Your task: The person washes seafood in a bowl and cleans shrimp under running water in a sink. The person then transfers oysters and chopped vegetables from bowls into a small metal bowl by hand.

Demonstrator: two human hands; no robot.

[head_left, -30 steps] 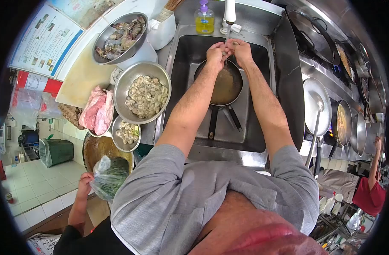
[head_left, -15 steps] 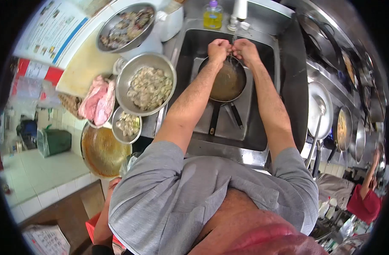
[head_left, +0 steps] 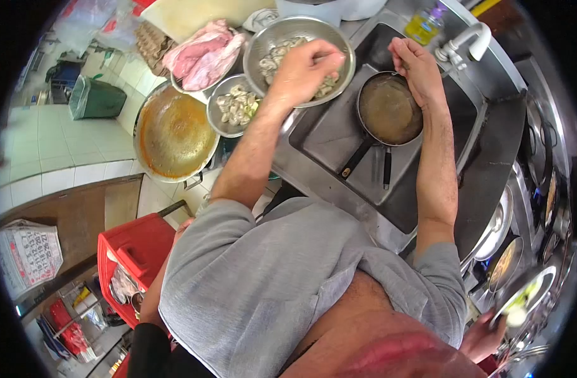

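Observation:
My left hand (head_left: 308, 74) is over a large steel bowl (head_left: 346, 44) of greyish raw shellfish pieces (head_left: 276, 58), apparently shrimp. Its fingers are curled to the thumb; anything between them is too small to make out. Above the sink's far side is my right hand (head_left: 417, 69), fingertips pinched together, their contents hidden. Just below and left of it a frying pan (head_left: 390, 112) holds cloudy brownish liquid. Two black handles point towards me from there, so a second pan seems to sit underneath. Beside the large bowl stands a smaller bowl (head_left: 236, 107) with similar pieces.
The pans sit in a steel sink (head_left: 320, 142) with a white tap (head_left: 480, 43) and a yellow soap bottle (head_left: 425, 24). Raw meat (head_left: 205, 53) and a stained wok (head_left: 176, 135) are at left. A red bin (head_left: 134, 252) stands lower left. Another person's hand (head_left: 482, 337) holds a plate at right.
My hands, together under the tap above the pan before, are now apart. The left has moved over the large bowl; the right stays above the sink. My view has turned left.

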